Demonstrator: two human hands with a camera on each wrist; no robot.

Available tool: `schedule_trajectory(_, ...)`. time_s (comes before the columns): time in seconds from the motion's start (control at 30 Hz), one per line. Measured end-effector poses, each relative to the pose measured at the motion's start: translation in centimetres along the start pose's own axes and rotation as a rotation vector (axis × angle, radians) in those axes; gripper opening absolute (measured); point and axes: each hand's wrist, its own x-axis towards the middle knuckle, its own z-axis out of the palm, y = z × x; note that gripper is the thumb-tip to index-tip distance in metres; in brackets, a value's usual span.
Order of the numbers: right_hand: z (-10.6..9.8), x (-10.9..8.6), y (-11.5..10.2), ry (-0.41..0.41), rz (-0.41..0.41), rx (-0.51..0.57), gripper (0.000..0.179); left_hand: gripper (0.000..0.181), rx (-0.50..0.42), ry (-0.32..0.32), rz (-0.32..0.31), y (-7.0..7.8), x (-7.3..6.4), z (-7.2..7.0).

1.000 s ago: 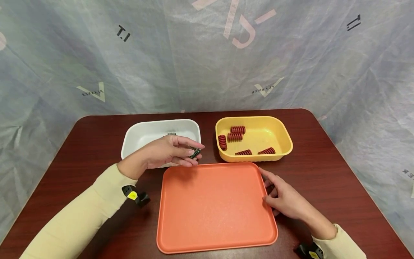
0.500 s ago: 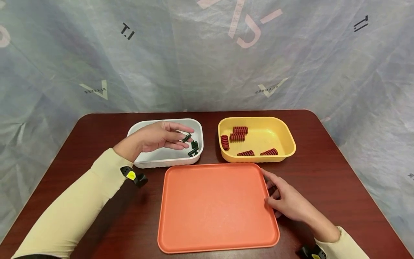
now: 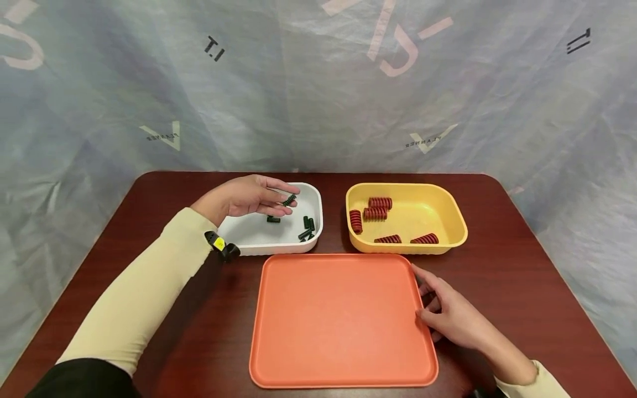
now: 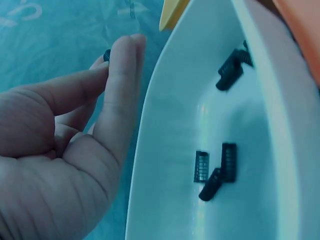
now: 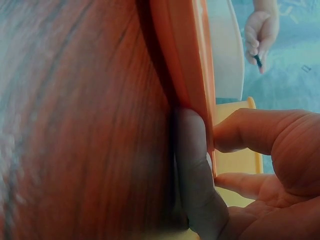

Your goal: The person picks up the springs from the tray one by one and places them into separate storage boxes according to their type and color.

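My left hand (image 3: 244, 196) pinches a small dark green coil spring (image 3: 290, 199) between thumb and fingers, above the white bin (image 3: 269, 250). In the left wrist view only the end of that spring (image 4: 107, 55) shows past the fingers. Several more dark green springs (image 4: 229, 162) lie on the bin's floor, in two loose groups. At the right edge of the orange tray (image 3: 343, 320), my right hand (image 3: 458, 318) grips the rim. The right wrist view has one finger (image 5: 192, 165) along the tray's outer side and the thumb on the other side of the rim.
A yellow bin (image 3: 408, 250) with several red coil springs (image 3: 380, 203) stands right of the white one, behind the tray. All sit on a dark red wooden table (image 3: 502, 243). A grey printed sheet (image 3: 308, 110) hangs behind the table.
My left hand has drawn back from above the tray's far edge to over the white bin, still pinching the spring. The right hand stays at the tray. The whole view has shifted slightly.
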Motion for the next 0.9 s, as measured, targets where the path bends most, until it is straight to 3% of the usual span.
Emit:
schedule_trajectory(0.4, -0.3, -0.8, 0.5, 0.001, 0.004, 0.056, 0.087, 0.043, -0.022, 0.055, -0.085, 0.4, 2.2, -1.0)
schedule_trajectory(0.73, -0.2, -0.9, 0.5, 0.013, -0.002, 0.055, 0.086, 0.045, 0.004, 0.037, -0.146, 0.5, 3.3, -1.9)
schedule_trajectory(0.9, -0.2, -0.9, 0.4, 0.017, -0.006, 0.062, 0.086, 0.048, 0.049, -0.009, -0.167, 0.6, 3.8, -2.5)
